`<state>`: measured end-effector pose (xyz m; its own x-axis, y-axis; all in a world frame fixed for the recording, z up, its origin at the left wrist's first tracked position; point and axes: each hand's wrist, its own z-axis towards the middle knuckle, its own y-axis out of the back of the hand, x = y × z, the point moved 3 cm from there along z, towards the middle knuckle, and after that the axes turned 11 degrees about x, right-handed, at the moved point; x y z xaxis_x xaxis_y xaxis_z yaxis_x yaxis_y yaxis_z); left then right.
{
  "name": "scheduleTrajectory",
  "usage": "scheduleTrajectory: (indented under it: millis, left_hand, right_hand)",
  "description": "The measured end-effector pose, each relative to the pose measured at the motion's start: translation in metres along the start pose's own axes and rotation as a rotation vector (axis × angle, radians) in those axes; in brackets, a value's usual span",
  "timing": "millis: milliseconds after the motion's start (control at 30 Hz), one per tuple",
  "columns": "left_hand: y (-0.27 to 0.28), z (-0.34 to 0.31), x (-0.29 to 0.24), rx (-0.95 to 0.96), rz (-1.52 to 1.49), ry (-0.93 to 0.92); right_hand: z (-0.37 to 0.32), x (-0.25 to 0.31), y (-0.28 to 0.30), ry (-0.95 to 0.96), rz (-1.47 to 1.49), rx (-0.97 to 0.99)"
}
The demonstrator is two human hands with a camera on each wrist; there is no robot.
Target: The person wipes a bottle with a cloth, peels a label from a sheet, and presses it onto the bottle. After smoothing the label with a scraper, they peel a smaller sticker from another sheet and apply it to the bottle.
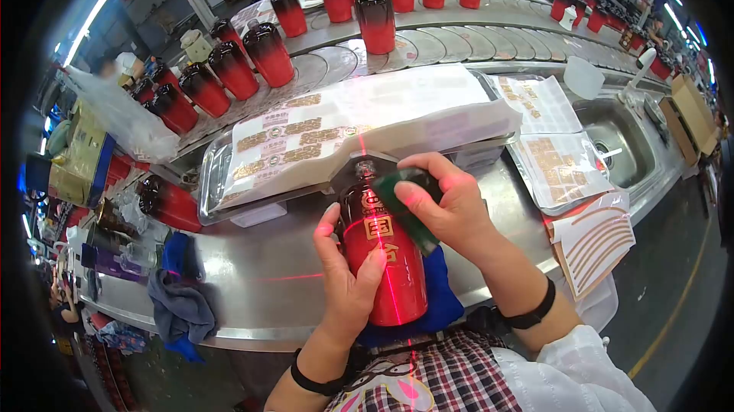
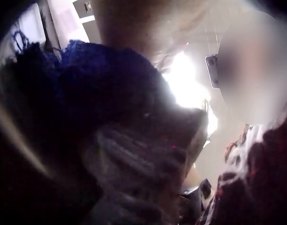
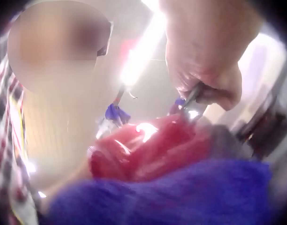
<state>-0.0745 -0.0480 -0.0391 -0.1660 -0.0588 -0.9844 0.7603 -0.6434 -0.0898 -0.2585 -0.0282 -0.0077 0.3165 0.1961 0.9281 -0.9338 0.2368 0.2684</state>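
Note:
A glossy bottle (image 1: 382,259), black at the neck and fading to red, lies tilted before me with gold characters on its front. My left hand (image 1: 344,278) grips it from the left, thumb on the front and fingers along the side. Between thumb and fingers my right hand (image 1: 451,206) pinches a flat dark green scraper (image 1: 413,217), which overlaps the bottle's upper right beside the gold lettering. Under the bottle is a blue cloth (image 1: 440,286). The right wrist view shows the red bottle (image 3: 153,145) over the blue cloth (image 3: 171,192); the left wrist view is mostly dark.
Sheets of gold decals (image 1: 306,137) cover a metal tray just beyond the bottle. More decal sheets (image 1: 558,167) lie to the right, by a sink (image 1: 623,141). Behind runs a conveyor (image 1: 436,45) with several red-black bottles. A grey cloth (image 1: 180,305) hangs at the left edge.

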Motion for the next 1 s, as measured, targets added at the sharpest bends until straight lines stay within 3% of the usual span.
scheduleTrajectory:
  millis: [33, 133, 267, 367, 400, 500, 667, 1000]
  left_hand:
    - [0.0, 0.0, -0.003, 0.003, -0.004, 0.005]
    - [0.011, 0.009, -0.008, -0.002, -0.057, 0.0]
    - [0.022, 0.035, -0.008, -0.026, -0.143, 0.058]
    - [0.02, 0.045, -0.004, -0.027, -0.139, 0.089]
    - [0.018, 0.046, -0.005, -0.018, -0.107, 0.095]
    - [0.017, 0.048, -0.007, 0.001, -0.109, 0.107]
    - [0.016, 0.048, -0.006, -0.002, -0.158, 0.106]
    - [0.017, 0.049, -0.004, 0.007, -0.134, 0.095]
  right_hand:
    - [-0.002, -0.002, 0.001, -0.013, -0.09, -0.072]
    - [-0.009, -0.01, 0.007, -0.073, 0.239, -0.139]
    - [-0.019, -0.01, 0.002, -0.099, 0.469, -0.07]
    - [-0.025, -0.009, -0.001, -0.048, 0.269, -0.073]
    - [-0.027, 0.002, 0.0, 0.029, 0.028, -0.093]
    - [-0.025, 0.01, -0.003, 0.445, -0.439, -0.093]
    - [-0.029, 0.007, -0.013, 0.377, -0.501, 0.054]
    - [-0.028, 0.009, -0.015, 0.388, -0.591, 0.092]
